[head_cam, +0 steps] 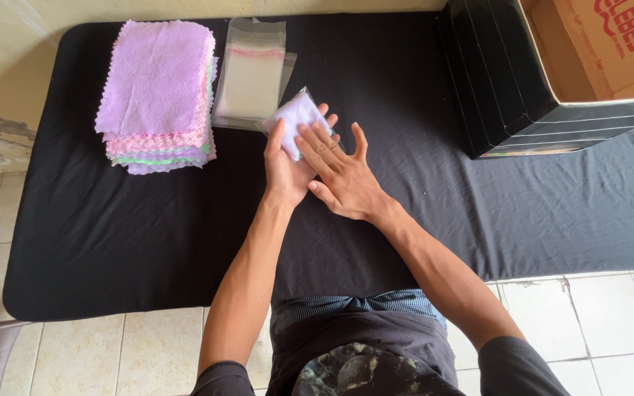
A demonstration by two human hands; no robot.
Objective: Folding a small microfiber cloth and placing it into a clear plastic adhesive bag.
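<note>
Left hand (285,165): palm up under a bagged cloth (296,119), fingers curled round its near and right edges, holding it just above the table (112,242).

Right hand (343,174): flat, fingers spread wide, laid across the left palm with fingertips pressing the bagged cloth from above.

Bagged cloth: small pale lilac square in a clear sleeve, tilted, centre of the table toward the far edge.

Bags (251,73): stack of empty clear sleeves, flat, just left of and beyond the bagged cloth.

Cloth pile (157,92): lilac on top, pink, green and lilac edges below; far left, touching the bags.

Table: covered in black fabric.

Box (551,66): black outside, brown card inside, open, far right corner, well apart from the hands.
</note>
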